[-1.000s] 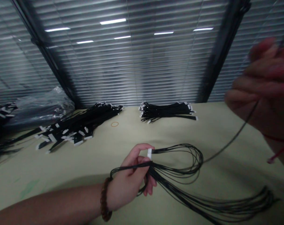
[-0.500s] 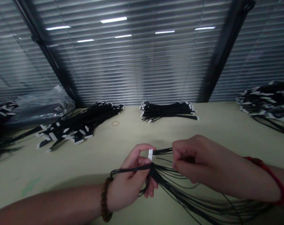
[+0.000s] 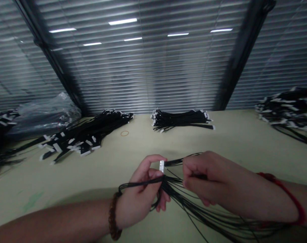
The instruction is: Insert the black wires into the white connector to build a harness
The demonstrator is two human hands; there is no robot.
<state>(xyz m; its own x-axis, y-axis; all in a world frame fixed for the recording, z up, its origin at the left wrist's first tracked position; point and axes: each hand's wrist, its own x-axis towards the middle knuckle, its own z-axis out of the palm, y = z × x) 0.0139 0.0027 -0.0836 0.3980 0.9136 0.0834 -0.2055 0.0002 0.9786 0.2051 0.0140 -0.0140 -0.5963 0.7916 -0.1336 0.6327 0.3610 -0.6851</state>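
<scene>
**A:** Two hands meet near the middle of the table [image 3: 98, 175], both on one bunch of thin black wires [image 3: 194, 206]. What is each doing?

**B:** The left hand [image 3: 140, 192] is clenched around the bunch. Its thumb and forefinger pinch a small white connector [image 3: 162, 165] at the top, and the lower fingers curl under a loop of wire that runs back toward the beaded bracelet [image 3: 113, 216] on that wrist.

**A:** And the right hand [image 3: 206, 179]?

**B:** It sits just to the right of the connector, fingers folded in on the strands coming out of it. It looks like a pinch, but the fingertips are turned away, so I cannot tell exactly how many strands it holds. A red string [image 3: 292, 199] circles that wrist.

**A:** Where do the wires go from there?

**B:** They fan out to the right and near side, lying loose on the table under the right forearm.

**A:** What else is on the table?

**B:** A tidy far bundle of cables [image 3: 181, 120] lies in the middle, well apart from the hands. A looser left heap of cables [image 3: 85, 136] with white ends lies beside a clear plastic bag [image 3: 42, 116]. A small rubber band [image 3: 124, 133] rests between those two piles. Another right heap of cables [image 3: 287, 109] sits at the far right, with slatted blinds [image 3: 148, 67] behind everything.
</scene>
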